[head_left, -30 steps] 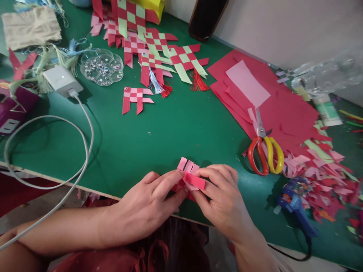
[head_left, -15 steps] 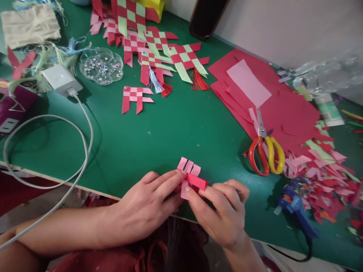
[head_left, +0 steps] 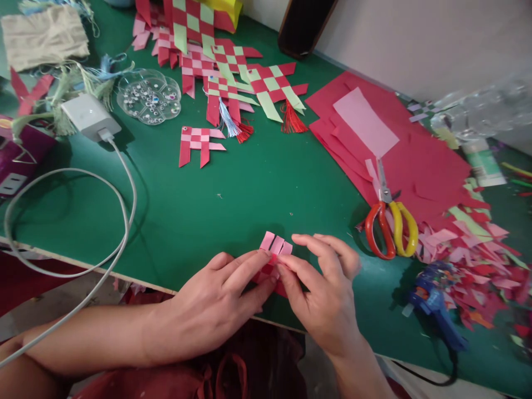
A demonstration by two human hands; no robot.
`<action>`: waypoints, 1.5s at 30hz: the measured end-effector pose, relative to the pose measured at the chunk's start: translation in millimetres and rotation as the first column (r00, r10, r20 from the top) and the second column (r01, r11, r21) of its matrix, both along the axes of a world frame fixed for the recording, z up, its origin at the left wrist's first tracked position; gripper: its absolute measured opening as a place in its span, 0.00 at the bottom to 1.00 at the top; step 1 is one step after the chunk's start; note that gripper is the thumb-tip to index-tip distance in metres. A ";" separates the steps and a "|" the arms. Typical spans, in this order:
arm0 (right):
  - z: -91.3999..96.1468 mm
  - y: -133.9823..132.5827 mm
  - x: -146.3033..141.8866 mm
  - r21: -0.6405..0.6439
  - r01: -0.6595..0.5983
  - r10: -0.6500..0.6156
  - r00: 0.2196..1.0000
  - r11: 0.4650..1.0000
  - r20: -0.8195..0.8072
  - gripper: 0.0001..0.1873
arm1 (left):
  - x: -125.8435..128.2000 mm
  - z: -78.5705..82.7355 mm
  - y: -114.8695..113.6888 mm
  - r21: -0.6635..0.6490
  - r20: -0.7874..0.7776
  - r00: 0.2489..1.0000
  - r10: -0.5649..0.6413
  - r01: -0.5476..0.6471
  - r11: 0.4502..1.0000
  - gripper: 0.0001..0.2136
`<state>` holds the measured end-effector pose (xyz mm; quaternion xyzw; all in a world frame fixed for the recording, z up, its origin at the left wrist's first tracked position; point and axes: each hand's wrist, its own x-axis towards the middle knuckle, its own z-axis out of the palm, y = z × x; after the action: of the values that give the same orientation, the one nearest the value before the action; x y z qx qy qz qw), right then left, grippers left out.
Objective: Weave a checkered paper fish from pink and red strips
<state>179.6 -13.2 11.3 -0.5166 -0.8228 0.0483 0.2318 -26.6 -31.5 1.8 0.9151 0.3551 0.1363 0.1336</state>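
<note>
Green table (head_left: 233,188), paper fish (head_left: 200,137), white charger (head_left: 89,116), clear tray (head_left: 143,76), red sheets (head_left: 428,160), 1 glue gun (head_left: 439,310)

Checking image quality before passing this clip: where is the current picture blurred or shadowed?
Head view: the clear plastic bottle toward the right edge looks smeared; head view: dark shadows lie left of the red-and-yellow-handled metal scissors and blue plastic glue gun; head view: the pink-and-red woven paper is fairly sharp.

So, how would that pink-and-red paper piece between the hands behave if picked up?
The paper piece is probably light and bendy, since its strips look thin. It might loosen if lifted by one end, as gaps show between its pink ends. The left hand and right hand hide much of the rest.
</note>
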 end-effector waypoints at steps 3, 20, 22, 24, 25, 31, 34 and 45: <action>-0.7 5.0 -2.7 -0.060 0.017 -0.019 0.999 0.998 -0.028 0.04 | 0.8 -2.9 -0.6 0.013 -0.008 1.000 0.002 -0.002 1.000 0.17; -6.3 10.9 -11.1 -0.058 0.108 -0.107 0.994 0.992 0.014 0.05 | -2.1 -5.3 -0.5 -0.011 -0.027 0.998 -0.052 0.051 0.999 0.19; -7.4 11.3 -12.1 -0.065 0.121 -0.120 0.993 0.991 0.021 0.05 | -1.7 -6.1 -0.9 -0.012 -0.028 0.998 -0.052 0.052 0.999 0.20; -9.7 12.4 -11.9 -0.067 0.137 -0.135 0.990 0.988 0.028 0.04 | -1.5 -6.7 -1.6 -0.010 -0.030 0.998 -0.056 0.056 0.998 0.20; -10.9 13.1 -11.1 -0.063 0.144 -0.142 0.989 0.988 0.030 0.03 | -1.5 -6.9 -1.9 -0.007 -0.030 0.998 -0.058 0.058 0.998 0.20; -8.3 9.9 0.6 -0.024 0.120 -0.122 0.991 0.992 -0.051 0.09 | -2.3 -7.3 -2.9 0.006 -0.025 0.998 -0.057 0.057 0.998 0.18; -4.0 -0.8 3.3 -0.062 0.091 -0.093 0.995 0.994 -0.039 0.05 | -2.8 -6.7 -2.1 0.011 -0.029 0.998 -0.060 0.060 0.998 0.18; -9.6 -16.5 1.6 -0.093 0.111 -0.110 0.994 0.990 0.008 0.05 | -0.9 -3.3 -2.7 0.049 -0.036 0.999 -0.039 0.041 0.998 0.17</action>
<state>181.2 -29.7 1.7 -0.5717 -0.7901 0.0731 0.2089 -27.5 -34.2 -1.6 0.9273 0.3356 0.1261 0.1072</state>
